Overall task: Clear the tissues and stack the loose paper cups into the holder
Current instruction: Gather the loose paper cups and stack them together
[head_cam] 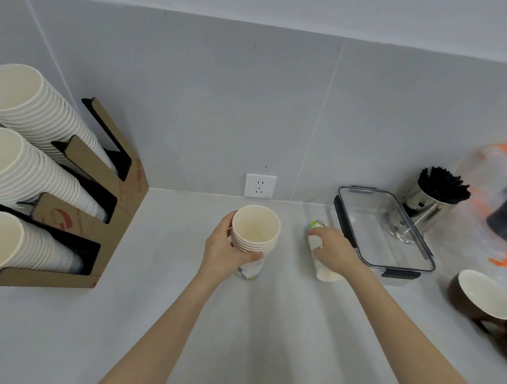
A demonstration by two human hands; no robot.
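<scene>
My left hand (225, 248) grips a short stack of nested paper cups (255, 231), upright, mouth up, just above the counter's middle. To its right a single paper cup (323, 270) lies on its side with its printed bottom pointing away from me, and my right hand (332, 247) is closed over it from above. At the far left stands a brown and black cup holder (101, 185) with three slanted rows of white cups (24, 164). No tissues are visible.
A clear lidded container (387, 226) lies right of the lying cup, a steel pot of black stirrers (432, 199) behind it. Brown mugs (480, 300) and a plastic bag (504, 202) sit at the right edge. A wall socket (260, 185) is behind the stack.
</scene>
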